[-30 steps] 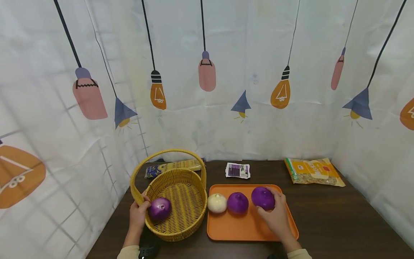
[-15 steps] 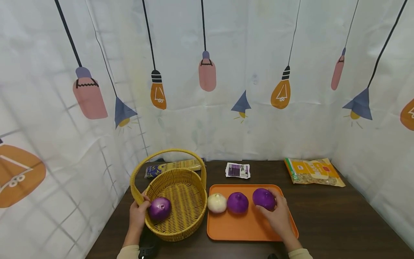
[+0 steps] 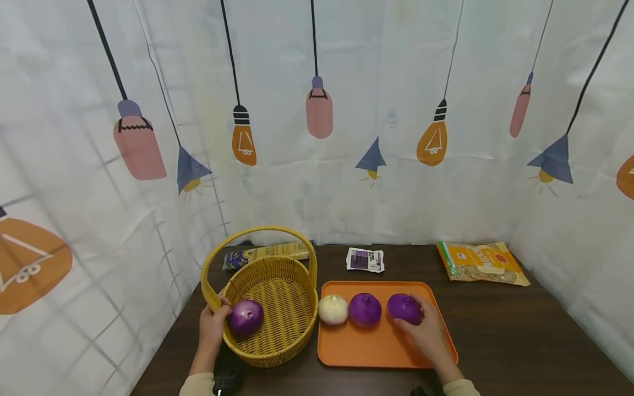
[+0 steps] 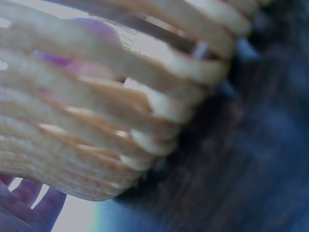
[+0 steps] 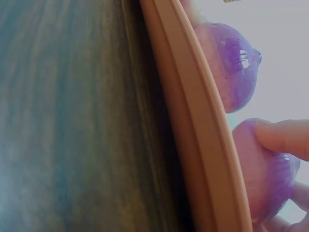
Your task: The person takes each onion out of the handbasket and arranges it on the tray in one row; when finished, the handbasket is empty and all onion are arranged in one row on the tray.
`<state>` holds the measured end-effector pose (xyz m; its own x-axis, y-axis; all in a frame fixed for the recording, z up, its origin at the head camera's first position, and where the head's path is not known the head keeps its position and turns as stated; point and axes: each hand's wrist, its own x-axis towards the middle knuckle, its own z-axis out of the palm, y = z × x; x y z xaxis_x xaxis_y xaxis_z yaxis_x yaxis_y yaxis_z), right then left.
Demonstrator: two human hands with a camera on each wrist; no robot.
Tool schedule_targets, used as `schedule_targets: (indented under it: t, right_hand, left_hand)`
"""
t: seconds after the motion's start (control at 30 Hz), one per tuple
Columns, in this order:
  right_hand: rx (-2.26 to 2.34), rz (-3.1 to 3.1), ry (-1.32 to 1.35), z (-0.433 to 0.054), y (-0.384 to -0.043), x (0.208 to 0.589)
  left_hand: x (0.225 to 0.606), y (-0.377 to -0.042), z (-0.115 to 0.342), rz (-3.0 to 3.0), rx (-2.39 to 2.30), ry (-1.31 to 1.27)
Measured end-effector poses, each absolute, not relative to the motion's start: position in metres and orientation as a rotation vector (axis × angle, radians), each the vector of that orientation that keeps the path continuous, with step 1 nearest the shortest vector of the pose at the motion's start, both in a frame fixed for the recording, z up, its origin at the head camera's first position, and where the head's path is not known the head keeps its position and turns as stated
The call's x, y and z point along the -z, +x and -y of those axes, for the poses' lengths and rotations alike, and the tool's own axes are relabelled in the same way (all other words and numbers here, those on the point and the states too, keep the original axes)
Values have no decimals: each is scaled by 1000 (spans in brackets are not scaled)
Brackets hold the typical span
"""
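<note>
My left hand point(image 3: 212, 325) grips the left side of a yellow woven basket point(image 3: 269, 360), where the handle meets the rim. A glossy purple onion point(image 3: 246, 318) lies in the basket beside that hand. In the left wrist view the basket's weave point(image 4: 96, 125) fills much of the picture, with fingers point(image 4: 34, 203) below it. My right hand point(image 3: 427, 333) holds another purple onion point(image 3: 403, 309) at the right of an orange tray point(image 3: 366, 352). Its thumb point(image 5: 280, 137) presses one side in the right wrist view. A purple onion point(image 3: 365, 309) and a white onion point(image 3: 333, 309) sit left of it.
Behind the basket lies a long yellow and blue packet point(image 3: 267, 253). A small white and purple sachet point(image 3: 365, 259) rests beyond the tray. At the back right is a yellow bag point(image 3: 482, 264) on the dark table point(image 3: 515, 335). A printed curtain point(image 3: 317, 187) encloses the back and sides.
The right hand has brought its purple onion slightly nearer and down to the tray. The left hand keeps its grip on the basket, which stays in place.
</note>
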<state>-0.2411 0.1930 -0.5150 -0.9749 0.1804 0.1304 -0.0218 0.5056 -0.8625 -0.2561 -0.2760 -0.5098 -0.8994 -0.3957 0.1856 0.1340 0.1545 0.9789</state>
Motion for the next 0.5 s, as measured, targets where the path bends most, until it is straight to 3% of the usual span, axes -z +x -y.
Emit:
schedule_targets:
  t: [0.5]
  right_hand:
    - [-1354, 2615, -97, -191, -239, 514]
  left_hand:
    - [509, -255, 275, 2059, 1769, 268]
